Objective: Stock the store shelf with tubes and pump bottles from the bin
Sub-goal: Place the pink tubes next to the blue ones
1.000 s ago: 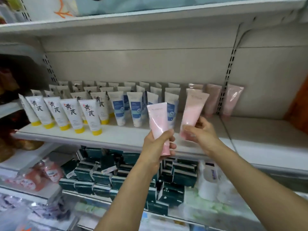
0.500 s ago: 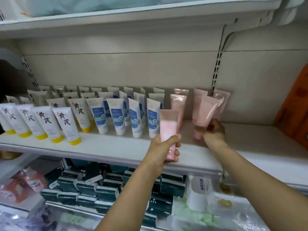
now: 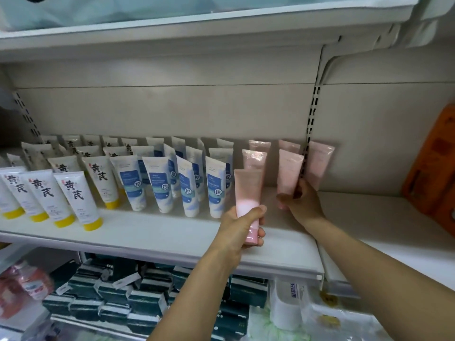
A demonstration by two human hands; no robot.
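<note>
**On the middle shelf: two pink tubes going into the pink row**

At the right end of a white store shelf, a person holds one pink tube in each hand. The left hand wraps its fingers around the lower part of a pink tube, cap down, held upright over the shelf's front area, beside the blue-and-white tubes. The right hand reaches further back, fingers closed on a second pink tube whose cap seems to touch the shelf, though the thumb hides the contact.

Every tube stands cap-down with its label facing out, grouped by kind: yellow-capped tubes at left, blue ones in the middle, a few pink tubes at the rear right. Both held tubes match that pink group, which likely explains their placement.

Open shelf lies in front of the pink row and to the right of the slotted upright. An orange package bounds the far right. No bin is in view.
</note>
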